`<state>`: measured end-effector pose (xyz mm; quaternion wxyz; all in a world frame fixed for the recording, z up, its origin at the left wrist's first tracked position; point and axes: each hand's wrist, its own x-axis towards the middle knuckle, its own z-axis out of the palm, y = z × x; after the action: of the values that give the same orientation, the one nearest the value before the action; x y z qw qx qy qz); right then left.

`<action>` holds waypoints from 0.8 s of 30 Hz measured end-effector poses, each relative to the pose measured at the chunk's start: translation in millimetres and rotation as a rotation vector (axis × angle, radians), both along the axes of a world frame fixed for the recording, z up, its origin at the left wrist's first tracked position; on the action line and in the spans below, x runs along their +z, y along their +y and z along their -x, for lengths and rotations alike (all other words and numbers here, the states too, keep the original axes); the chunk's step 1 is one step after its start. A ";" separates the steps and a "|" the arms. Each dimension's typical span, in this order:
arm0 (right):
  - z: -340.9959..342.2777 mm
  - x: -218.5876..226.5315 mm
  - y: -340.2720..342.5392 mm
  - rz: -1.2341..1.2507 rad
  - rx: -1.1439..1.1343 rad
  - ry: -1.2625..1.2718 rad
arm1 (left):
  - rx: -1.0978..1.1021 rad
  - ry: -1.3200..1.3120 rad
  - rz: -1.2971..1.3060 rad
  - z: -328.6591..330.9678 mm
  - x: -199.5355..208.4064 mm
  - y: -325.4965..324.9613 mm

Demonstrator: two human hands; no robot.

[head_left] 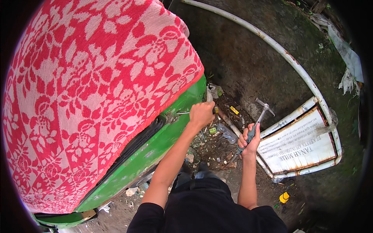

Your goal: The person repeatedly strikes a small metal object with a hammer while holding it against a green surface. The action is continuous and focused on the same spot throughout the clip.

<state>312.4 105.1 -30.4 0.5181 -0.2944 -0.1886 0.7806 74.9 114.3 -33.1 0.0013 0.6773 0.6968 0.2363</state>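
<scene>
My left hand (201, 113) is closed around a screwdriver (183, 113). Its thin metal shaft points left, and a yellow and black handle end shows past my fist. The tip lies over a scraped patch of the green panel (151, 145), though I cannot tell whether it touches. In my right hand (250, 140) a claw hammer (265, 110) is gripped by its grey-green handle, head up and away from me. The hammer is off to the right, apart from the panel.
A red and pink floral blanket (97, 77) drapes over the green body. On the right, a white rusted sign (299, 141) hangs in a bent white pipe frame (268, 39). Rubble, plastic scraps and a yellow piece (284, 197) litter the dirt by my feet.
</scene>
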 end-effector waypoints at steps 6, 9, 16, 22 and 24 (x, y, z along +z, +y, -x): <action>22.0 -17.0 -32.0 0.013 0.464 -0.264 | 0.043 -0.054 0.047 2.4 -5.0 0.8; 15.0 -22.2 -26.3 0.005 0.348 -0.216 | 0.117 -0.128 -0.008 15.7 -21.2 -8.1; -7.8 -14.1 -2.4 0.022 0.196 -0.218 | -0.011 -0.040 0.002 1.7 -25.2 -16.4; 6.0 -21.7 -22.7 0.083 0.247 -0.159 | -0.048 0.007 0.026 -1.6 -2.9 -5.4; 7.4 -23.3 -28.7 0.092 0.268 -0.152 | -0.049 0.018 0.015 0.6 -3.0 -2.8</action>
<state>305.0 76.4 -53.7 0.3797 -0.3481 -0.2288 0.8261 74.3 111.4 -36.1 0.0058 0.6960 0.6818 0.2250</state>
